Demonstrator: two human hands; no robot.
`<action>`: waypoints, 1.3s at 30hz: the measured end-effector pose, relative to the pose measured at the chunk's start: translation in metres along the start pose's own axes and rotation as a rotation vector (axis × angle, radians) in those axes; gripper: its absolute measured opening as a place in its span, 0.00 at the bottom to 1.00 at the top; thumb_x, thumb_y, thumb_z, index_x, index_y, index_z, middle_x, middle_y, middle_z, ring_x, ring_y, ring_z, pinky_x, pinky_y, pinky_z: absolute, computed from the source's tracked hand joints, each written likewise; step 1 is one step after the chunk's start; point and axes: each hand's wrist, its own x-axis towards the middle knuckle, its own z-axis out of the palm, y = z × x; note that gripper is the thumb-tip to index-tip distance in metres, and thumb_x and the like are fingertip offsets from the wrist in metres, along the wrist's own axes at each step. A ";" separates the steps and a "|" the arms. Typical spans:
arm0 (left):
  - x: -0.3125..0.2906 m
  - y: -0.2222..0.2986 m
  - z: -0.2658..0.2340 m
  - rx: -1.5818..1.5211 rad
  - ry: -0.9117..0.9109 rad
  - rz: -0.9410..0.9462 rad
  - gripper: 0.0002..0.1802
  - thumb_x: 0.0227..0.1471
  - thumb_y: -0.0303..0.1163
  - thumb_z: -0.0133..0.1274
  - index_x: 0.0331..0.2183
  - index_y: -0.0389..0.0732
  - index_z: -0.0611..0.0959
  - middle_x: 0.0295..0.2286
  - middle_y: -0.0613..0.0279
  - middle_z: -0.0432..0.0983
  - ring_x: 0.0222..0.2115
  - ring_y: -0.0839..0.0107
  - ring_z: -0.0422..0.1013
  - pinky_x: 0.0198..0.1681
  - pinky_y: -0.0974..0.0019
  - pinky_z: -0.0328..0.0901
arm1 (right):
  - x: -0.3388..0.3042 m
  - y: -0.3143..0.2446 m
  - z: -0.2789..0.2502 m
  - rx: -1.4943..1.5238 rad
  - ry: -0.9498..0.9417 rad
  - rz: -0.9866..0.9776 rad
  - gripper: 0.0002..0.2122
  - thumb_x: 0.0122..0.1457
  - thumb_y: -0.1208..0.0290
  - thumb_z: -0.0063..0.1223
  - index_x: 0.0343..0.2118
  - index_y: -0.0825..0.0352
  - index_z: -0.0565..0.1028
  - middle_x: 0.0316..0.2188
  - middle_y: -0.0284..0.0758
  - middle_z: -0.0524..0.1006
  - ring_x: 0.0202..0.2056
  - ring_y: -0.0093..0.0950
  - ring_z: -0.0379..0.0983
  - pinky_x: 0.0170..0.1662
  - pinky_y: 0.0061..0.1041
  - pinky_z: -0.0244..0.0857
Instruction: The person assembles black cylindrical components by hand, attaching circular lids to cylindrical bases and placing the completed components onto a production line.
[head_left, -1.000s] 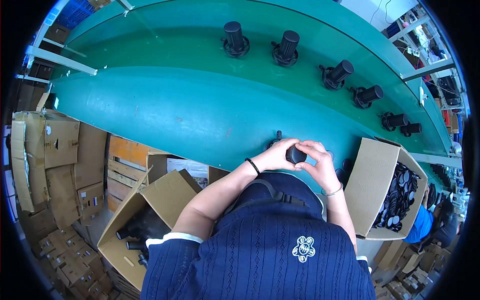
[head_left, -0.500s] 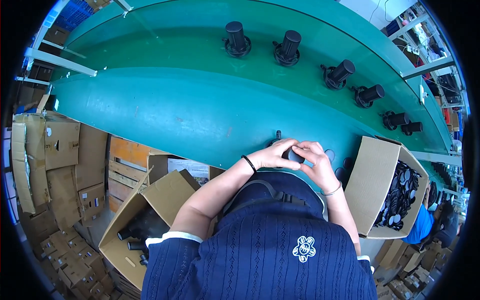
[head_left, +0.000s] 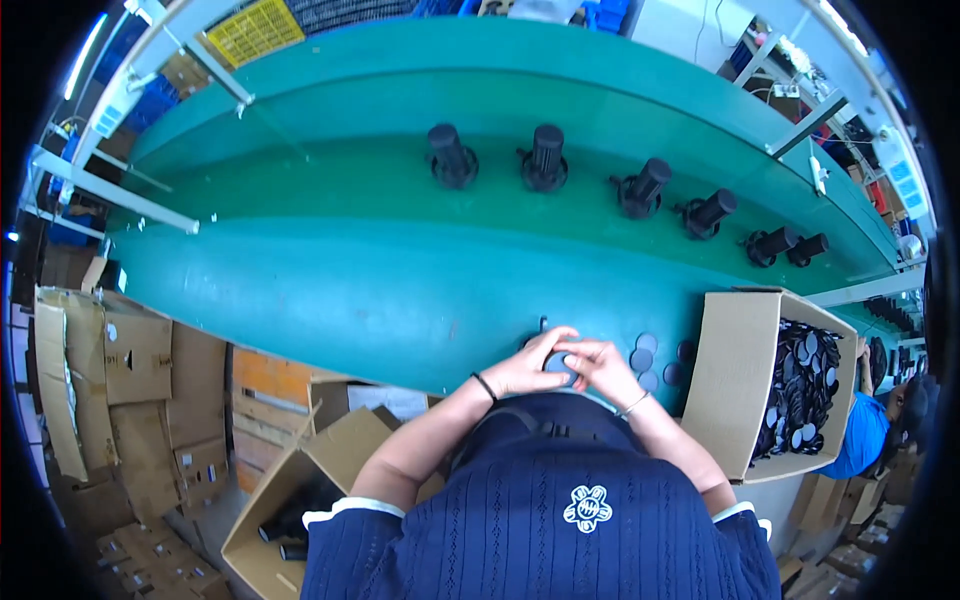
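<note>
Close to my body, at the bench's near edge, both hands are closed around a black microphone whose round, dark end (head_left: 560, 368) faces up. My left hand (head_left: 520, 368) wraps its side. My right hand (head_left: 605, 370) grips the rim of that round end with thumb and fingers. Whether the end is a separate disc I cannot tell. A small black knob (head_left: 543, 325) shows just beyond my left fingers; most of the body is hidden. Right of my hands lie several loose round dark discs (head_left: 641, 358) on the green bench (head_left: 330, 290).
Several black microphones in ring mounts (head_left: 545, 160) stand in a row along the far strip. At right, an open carton (head_left: 735, 385) holds many dark discs. Low left, another carton (head_left: 285, 470) contains black cylinders. A person in blue (head_left: 862, 440) is at far right.
The view has tilted up, so the bench and hands sit lower in it. My hands still hold the microphone; its round end now faces me more, with my right fingers on its rim.
</note>
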 end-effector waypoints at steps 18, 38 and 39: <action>-0.009 0.015 -0.005 -0.248 0.147 -0.053 0.44 0.41 0.33 0.61 0.57 0.43 0.56 0.45 0.56 0.63 0.49 0.66 0.59 0.53 0.65 0.54 | 0.025 -0.008 0.014 -0.138 0.048 -0.052 0.14 0.57 0.69 0.51 0.45 0.65 0.73 0.25 0.29 0.72 0.32 0.21 0.71 0.33 0.22 0.69; 0.060 -0.033 -0.384 0.113 1.282 -0.067 0.41 0.32 0.28 0.67 0.48 0.38 0.62 0.40 0.58 0.67 0.42 0.70 0.65 0.45 0.67 0.62 | 0.030 0.050 -0.002 -0.366 0.236 -0.043 0.09 0.54 0.73 0.52 0.38 0.69 0.75 0.25 0.33 0.76 0.27 0.19 0.70 0.31 0.19 0.65; 0.060 -0.035 -0.385 0.113 1.281 -0.054 0.43 0.33 0.30 0.67 0.49 0.38 0.62 0.41 0.57 0.67 0.42 0.69 0.65 0.45 0.67 0.62 | 0.025 0.052 -0.006 -0.369 0.268 -0.003 0.09 0.52 0.73 0.53 0.37 0.68 0.76 0.26 0.35 0.76 0.28 0.22 0.71 0.31 0.20 0.65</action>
